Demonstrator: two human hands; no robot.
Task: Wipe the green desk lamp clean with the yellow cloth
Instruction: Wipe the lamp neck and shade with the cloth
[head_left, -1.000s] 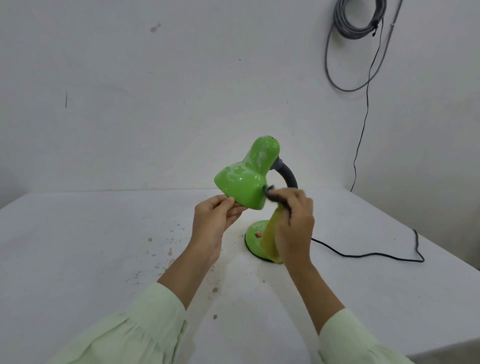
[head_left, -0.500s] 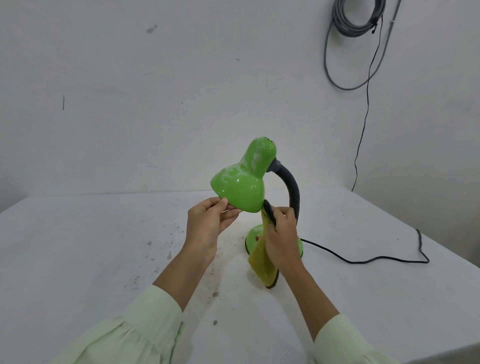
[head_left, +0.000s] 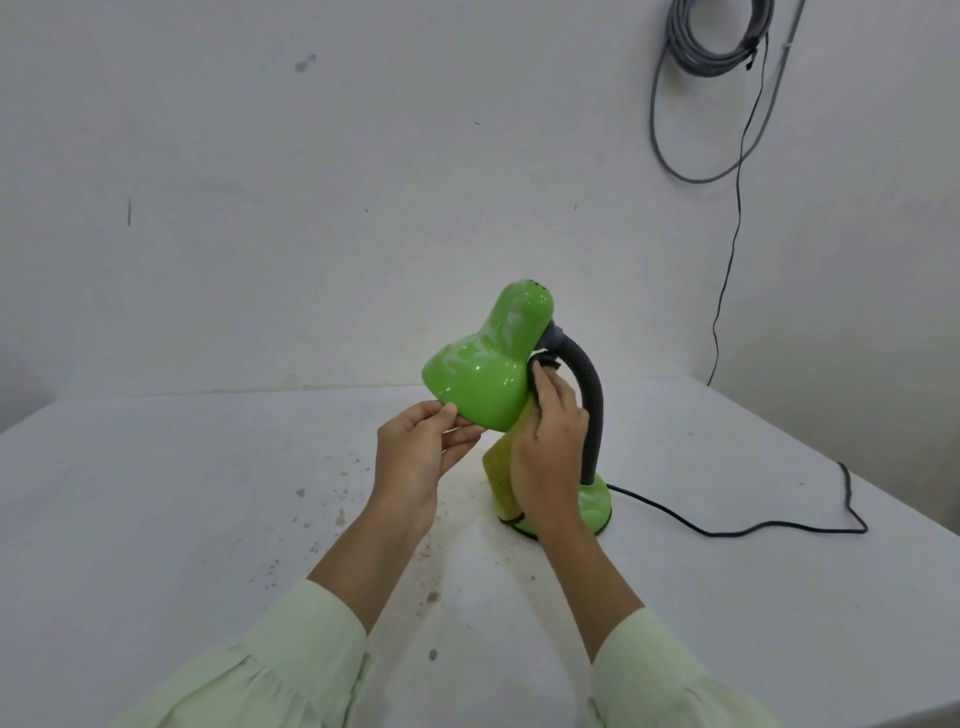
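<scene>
Desk (head_left: 156, 519): white, matte, spanning the whole near field; dotted with dark specks and a faint yellowish stain near the centre, just left of the lamp base.
Far edge: runs straight along the wall (head_left: 260, 156), behind the lamp.
Right edge: slants from the far right corner toward the near right, with grey floor or shadow beyond it; hard to tell which.
Room: plain white walls meeting in a corner at far right; a coil of grey cable (head_left: 711, 41) hung high on the wall, a thin black wire dropping from it to the desk corner.
Power cord (head_left: 727, 531): black, lying on the desk from the lamp base out to the right, kinked near the right edge.
Green desk lamp (head_left: 483, 374): standing at desk centre, base on the surface, grey flexible neck arching up, shade tilted down to the left.
Yellow cloth (head_left: 501, 480): hanging between shade and base, its dark-trimmed top corner pressed against the back of the shade.
Left hand (head_left: 415, 457): fingers pinching the lower rim of the shade.
Right hand (head_left: 550, 447): fingers flat and together, pressing the cloth onto the shade.
Open room: wide bare desk to the left and near side; less on the right, crossed by the cord.
</scene>
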